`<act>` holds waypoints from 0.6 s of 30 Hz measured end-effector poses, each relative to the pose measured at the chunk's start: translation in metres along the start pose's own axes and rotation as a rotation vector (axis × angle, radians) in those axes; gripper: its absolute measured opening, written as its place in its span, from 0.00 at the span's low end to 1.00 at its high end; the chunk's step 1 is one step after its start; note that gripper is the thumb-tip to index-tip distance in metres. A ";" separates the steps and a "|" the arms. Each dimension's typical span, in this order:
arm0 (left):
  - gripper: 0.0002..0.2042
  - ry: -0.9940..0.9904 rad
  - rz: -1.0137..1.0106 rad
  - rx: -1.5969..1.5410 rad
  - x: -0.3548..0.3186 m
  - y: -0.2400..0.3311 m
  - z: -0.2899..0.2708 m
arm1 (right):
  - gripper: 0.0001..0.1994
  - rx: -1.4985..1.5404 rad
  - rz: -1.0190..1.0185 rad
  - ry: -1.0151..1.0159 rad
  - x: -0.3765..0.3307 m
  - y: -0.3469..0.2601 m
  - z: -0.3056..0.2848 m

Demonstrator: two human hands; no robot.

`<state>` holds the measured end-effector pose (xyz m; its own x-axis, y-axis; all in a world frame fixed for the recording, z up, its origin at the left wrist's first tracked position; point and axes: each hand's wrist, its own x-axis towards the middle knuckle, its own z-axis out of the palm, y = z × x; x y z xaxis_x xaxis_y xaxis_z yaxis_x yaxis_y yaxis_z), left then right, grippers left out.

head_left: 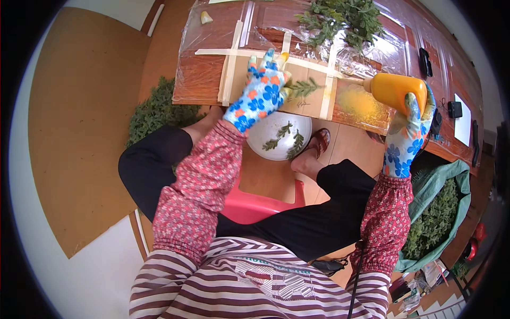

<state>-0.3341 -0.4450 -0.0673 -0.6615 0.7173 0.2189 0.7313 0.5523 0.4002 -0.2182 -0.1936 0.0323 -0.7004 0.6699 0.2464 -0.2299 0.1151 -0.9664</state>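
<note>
My left hand (260,95), in a blue-and-orange flowered glove, is over a taped cardboard piece (313,103) at the table's near edge. Its thumb and forefinger close at the stem end of a small green sprig (304,87), while the other fingers stretch forward; one fingertip is yellow. Wrapped in my right hand (414,122), gloved alike, is a yellow squeeze bottle (398,90). It lies tilted on its side, its pale nozzle pointing left toward the cardboard. Below the nozzle, a yellow patch (361,103) coats the plastic-covered surface.
A white bowl (271,143) with several sprigs sits beneath the table edge, between my legs. Piled greenery (345,21) lies on the table's far side, with more (159,111) on the floor at left. A green sack (457,181) of foliage stands at right.
</note>
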 end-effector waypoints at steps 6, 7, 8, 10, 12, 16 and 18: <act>0.18 -0.035 -0.007 0.016 0.021 -0.013 -0.024 | 0.19 -0.008 0.029 -0.004 0.000 0.000 0.000; 0.20 0.058 -0.043 0.016 0.021 -0.009 -0.024 | 0.19 -0.081 0.014 -0.004 0.001 0.004 -0.003; 0.22 0.164 -0.044 0.062 0.015 -0.007 -0.026 | 0.19 -0.140 -0.001 -0.007 0.000 0.006 -0.004; 0.23 0.192 -0.110 0.108 -0.007 0.010 -0.018 | 0.19 -0.053 0.025 -0.004 -0.001 0.001 -0.002; 0.26 0.143 -0.096 0.202 -0.034 0.030 -0.006 | 0.19 0.055 0.056 -0.019 -0.002 0.003 0.006; 0.35 -0.123 -0.209 0.232 -0.047 0.046 0.023 | 0.20 -0.065 0.011 -0.108 -0.011 0.002 0.016; 0.36 -0.127 -0.225 0.177 -0.037 0.053 0.031 | 0.20 0.119 0.101 -0.113 -0.011 -0.013 0.018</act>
<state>-0.2652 -0.4289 -0.0818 -0.7920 0.6101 0.0249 0.5941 0.7605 0.2620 -0.2200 -0.2160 0.0434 -0.7936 0.5866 0.1614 -0.2281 -0.0409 -0.9728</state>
